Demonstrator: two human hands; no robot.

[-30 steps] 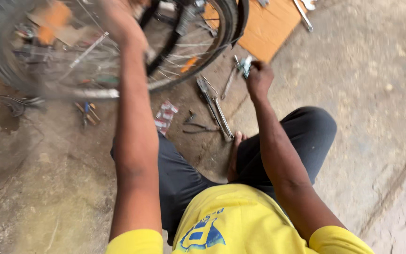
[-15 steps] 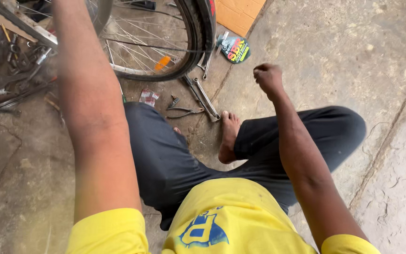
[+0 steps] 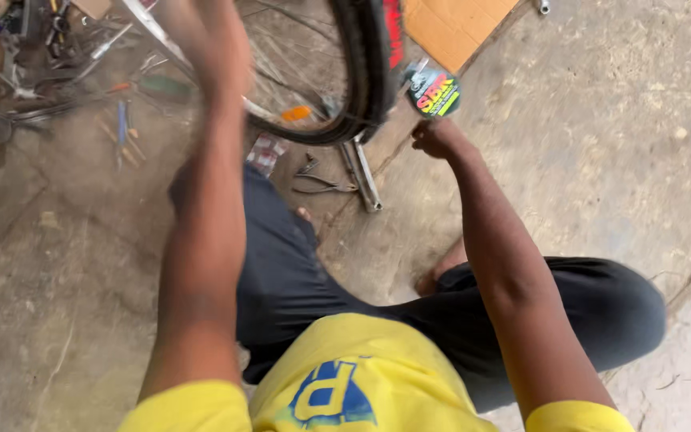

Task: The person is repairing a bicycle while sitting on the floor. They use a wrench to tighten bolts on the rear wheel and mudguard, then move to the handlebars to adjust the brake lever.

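Left hand (image 3: 201, 36): raised, blurred at the wheel spokes; finger state unclear.
Right hand (image 3: 435, 138): fist closed just below the bicycle tyre (image 3: 369, 72).
Floor (image 3: 617, 144): bare concrete, pliers (image 3: 323, 186) left of right fingers.

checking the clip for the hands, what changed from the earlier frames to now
The right hand, closed in a fist, moved from open floor up beside the tyre and the round colourful package. The left hand, blurred, stays raised at the wheel's spokes; its grip cannot be told. The view shifted, so the wheel sits more to the middle. The pliers, metal bar and cardboard lie as before.
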